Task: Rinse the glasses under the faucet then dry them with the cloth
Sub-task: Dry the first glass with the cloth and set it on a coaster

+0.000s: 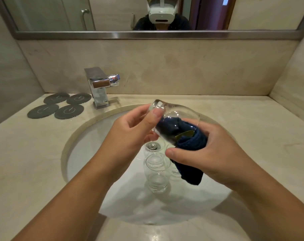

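Observation:
Over the round white sink (88, 146), my left hand (130, 131) grips a clear glass (175, 112) by its base end, tilted with its mouth toward the right. My right hand (210, 153) holds a dark blue cloth (187, 141), part of it stuffed inside the glass and the rest hanging below the hand. Standing in the basin beneath my hands are more clear glasses (157, 171); the hanging cloth partly hides one of them. The chrome faucet (100, 87) stands at the back left, with no water running from it.
Several dark grey round coasters (57, 106) lie on the beige stone counter (252, 136) left of the faucet. A mirror (147, 14) with a metal frame runs along the back wall. Walls close in the counter on both sides.

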